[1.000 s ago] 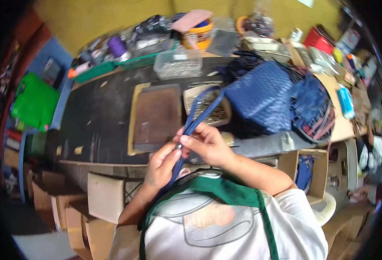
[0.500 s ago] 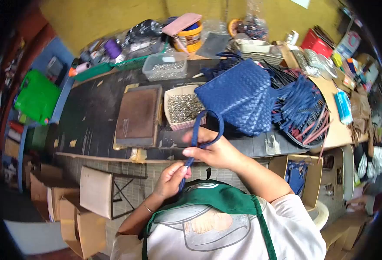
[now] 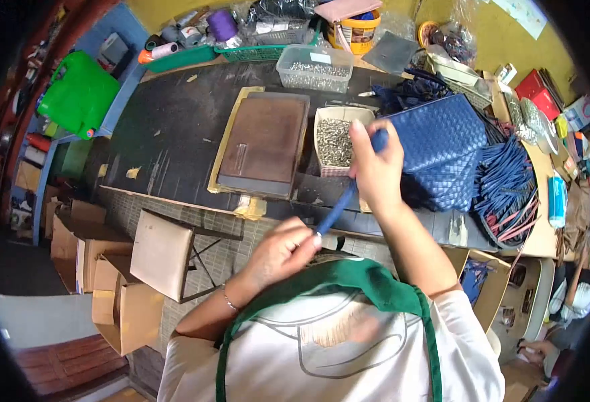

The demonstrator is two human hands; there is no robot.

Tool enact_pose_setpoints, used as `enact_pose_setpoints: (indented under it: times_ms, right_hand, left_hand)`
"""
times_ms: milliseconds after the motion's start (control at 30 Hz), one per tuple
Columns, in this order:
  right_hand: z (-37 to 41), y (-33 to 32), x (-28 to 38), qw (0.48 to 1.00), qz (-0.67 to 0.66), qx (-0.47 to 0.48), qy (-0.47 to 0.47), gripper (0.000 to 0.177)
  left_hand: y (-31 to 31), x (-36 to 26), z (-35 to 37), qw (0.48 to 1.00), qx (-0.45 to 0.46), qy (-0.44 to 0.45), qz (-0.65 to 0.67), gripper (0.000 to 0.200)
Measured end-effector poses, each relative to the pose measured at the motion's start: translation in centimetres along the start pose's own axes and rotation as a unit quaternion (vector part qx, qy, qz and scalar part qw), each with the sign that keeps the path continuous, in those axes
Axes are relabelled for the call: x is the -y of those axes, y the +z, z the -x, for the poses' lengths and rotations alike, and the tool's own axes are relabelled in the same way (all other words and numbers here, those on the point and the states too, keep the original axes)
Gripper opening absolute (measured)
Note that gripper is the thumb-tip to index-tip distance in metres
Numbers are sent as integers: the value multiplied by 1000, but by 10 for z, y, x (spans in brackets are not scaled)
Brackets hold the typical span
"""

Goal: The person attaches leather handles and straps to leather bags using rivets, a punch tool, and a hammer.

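While the left hand (image 3: 283, 249) and right hand (image 3: 375, 167) clamp the blue strap (image 3: 338, 208), its ends are hidden.

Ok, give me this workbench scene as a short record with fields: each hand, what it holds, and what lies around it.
Left hand: pinches the lower end of the blue strap
Right hand: grips the strap's upper end, above the box of metal pieces
Strap: runs straight between the two hands
Beside the box: brown board on one side, blue woven bag on the other
Surface: dark worktop
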State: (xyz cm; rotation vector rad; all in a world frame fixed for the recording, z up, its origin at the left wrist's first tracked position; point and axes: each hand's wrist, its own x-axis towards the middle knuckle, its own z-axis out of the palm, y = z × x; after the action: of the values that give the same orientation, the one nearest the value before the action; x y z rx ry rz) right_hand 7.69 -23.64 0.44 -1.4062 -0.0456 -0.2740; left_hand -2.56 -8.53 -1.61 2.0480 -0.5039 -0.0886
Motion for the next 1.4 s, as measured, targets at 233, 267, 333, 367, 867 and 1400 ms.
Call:
enact_pose_setpoints:
  times_ms: [233,267,333,367,867,1400]
  right_hand:
    - [-27,45,46,776,344,-2,-528,60]
    - [-11,61,54,765,355,156,-514,51]
    - [17,92,46,701,460,285,-465,42]
    - [14,102,34,722,423,325,-440,40]
    - [26,138,14,761,391,496,-149,20]
    - [-38,109,-40,744,548,380,49,34]
  left_hand:
    - [-119,9,-15,995,-47,46,-70,15]
    - [-133,16,-17,988,-33,90,-119,14]
    - [-155,28,-17,985,0,94,-143,13]
    - [-164,29,-18,981,23,108,-158,13]
    - [-201,70,2,966,143,121,-179,13]
    - [-182,168,-94,922,324,-174,124,18]
